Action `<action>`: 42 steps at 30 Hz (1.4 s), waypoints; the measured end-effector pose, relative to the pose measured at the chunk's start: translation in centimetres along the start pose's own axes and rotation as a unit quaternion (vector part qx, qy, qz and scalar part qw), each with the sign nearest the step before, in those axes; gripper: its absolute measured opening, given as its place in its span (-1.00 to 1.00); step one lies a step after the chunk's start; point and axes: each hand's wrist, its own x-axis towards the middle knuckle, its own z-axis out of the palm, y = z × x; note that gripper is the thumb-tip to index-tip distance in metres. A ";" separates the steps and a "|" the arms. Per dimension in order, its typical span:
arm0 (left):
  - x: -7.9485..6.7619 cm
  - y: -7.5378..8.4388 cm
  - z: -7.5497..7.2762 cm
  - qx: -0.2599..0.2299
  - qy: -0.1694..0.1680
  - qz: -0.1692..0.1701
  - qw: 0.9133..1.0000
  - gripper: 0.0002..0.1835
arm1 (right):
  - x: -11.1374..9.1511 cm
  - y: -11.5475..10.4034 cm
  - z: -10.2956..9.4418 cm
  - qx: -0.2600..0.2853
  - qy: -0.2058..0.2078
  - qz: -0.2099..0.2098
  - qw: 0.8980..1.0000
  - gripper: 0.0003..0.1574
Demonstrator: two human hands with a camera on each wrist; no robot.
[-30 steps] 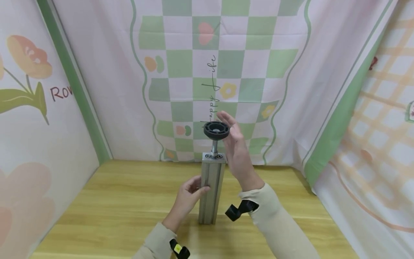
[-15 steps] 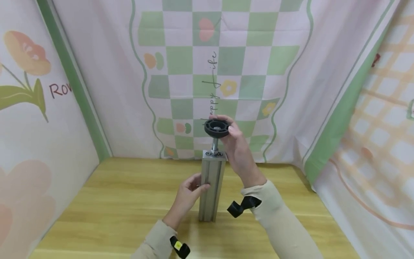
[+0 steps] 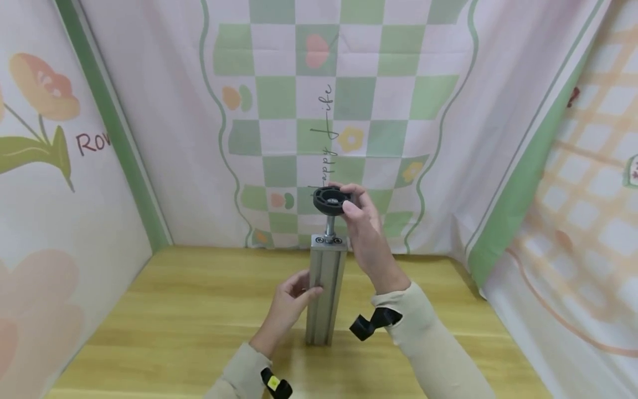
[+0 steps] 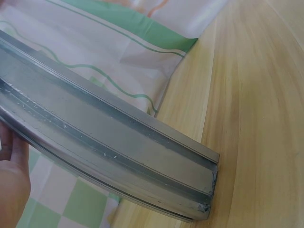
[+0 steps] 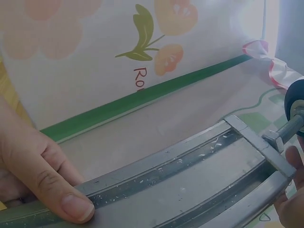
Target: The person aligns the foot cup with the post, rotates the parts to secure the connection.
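An upright grooved aluminium profile [image 3: 326, 296] stands on the wooden table. From the end plate on its top rises a threaded bolt [image 3: 330, 226], which carries a black round levelling foot [image 3: 326, 209]. My left hand [image 3: 286, 299] grips the profile partway up its left side, thumb on the near face. My right hand [image 3: 368, 238] holds the right side of the foot's rim, thumb in front and fingers behind. In the right wrist view a nut [image 5: 273, 140] sits on the bolt against the plate. The profile's lower end [image 4: 209, 194] appears in the left wrist view.
The wooden tabletop [image 3: 199, 316] spreads around the profile. Printed cloth [image 3: 279, 100] hangs behind it, and more cloth closes in the left [image 3: 45, 221] and right [image 3: 588, 221] sides. Each sleeve carries a black wrist mount [image 3: 375, 322].
A second ago my right fingers were extended beside the foot; they then closed on its rim. Since then the thumb has shifted along the rim toward the near side. My left hand stays on the profile.
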 end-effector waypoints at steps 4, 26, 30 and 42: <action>-0.1 0.0 0.0 -0.005 0.001 -0.006 1.000 -0.51 | -0.3 -0.1 0.2 -0.027 0.014 -0.001 1.000 -0.74; 0.0 0.1 -0.2 -0.003 -0.013 -0.002 1.000 -0.51 | -0.2 -0.5 0.4 -0.172 0.054 -0.031 0.983 -0.21; 0.0 0.2 -0.2 -0.002 -0.009 -0.010 1.000 -0.51 | 0.1 -0.2 -0.1 -0.136 0.003 -0.031 0.990 -0.27; 0.0 0.2 -0.2 0.004 -0.001 -0.023 1.000 -0.48 | 0.7 -0.4 -0.5 -0.035 -0.062 0.001 0.997 -0.41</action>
